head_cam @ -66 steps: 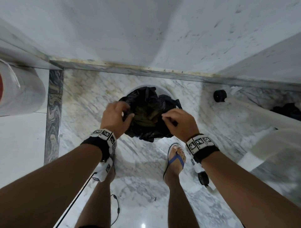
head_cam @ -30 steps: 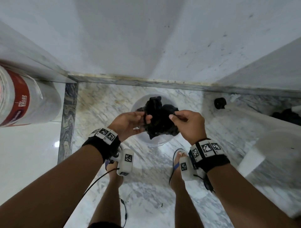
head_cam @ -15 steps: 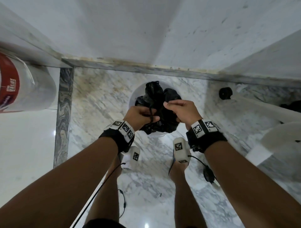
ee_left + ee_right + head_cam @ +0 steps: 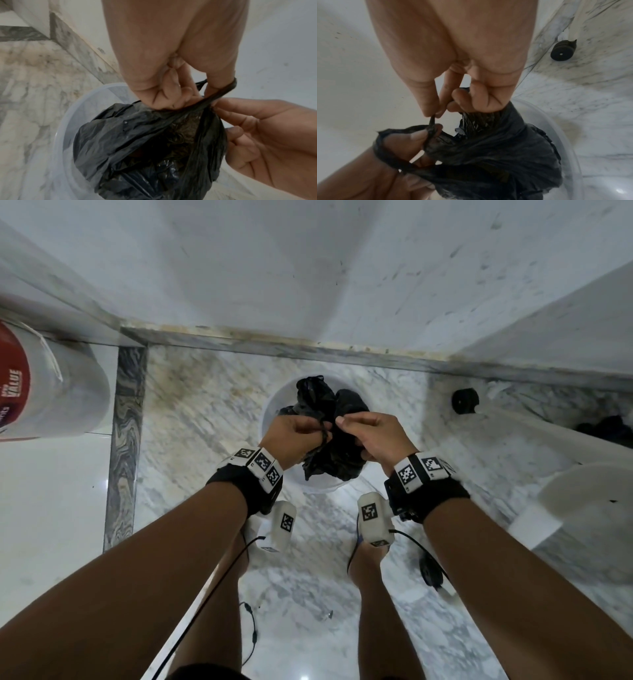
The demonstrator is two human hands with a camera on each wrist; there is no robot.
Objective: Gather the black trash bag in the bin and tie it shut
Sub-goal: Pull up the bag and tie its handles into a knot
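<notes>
Black trash bag [image 4: 325, 436] sits bunched inside the white bin [image 4: 270, 412] on the marble floor [image 4: 205, 412], by the wall. Left hand [image 4: 294, 436] grip curled tight around a twisted bag strand looped over its fingers [image 4: 181, 93]. Right hand [image 4: 373, 436] grip pinches the strand's end, other fingers clutching gathered plastic.

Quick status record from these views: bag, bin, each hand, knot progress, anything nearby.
bag: black trash bag, gathered, lifted partly above the bin
bin: translucent white bin on marble floor
left hand: left hand grips a twisted strip looped round its fingers
right hand: right hand pinches a strip end, other fingers bunch the bag
knot: not yet tied; mouth partly open
nearby: black round object by the wall
</notes>
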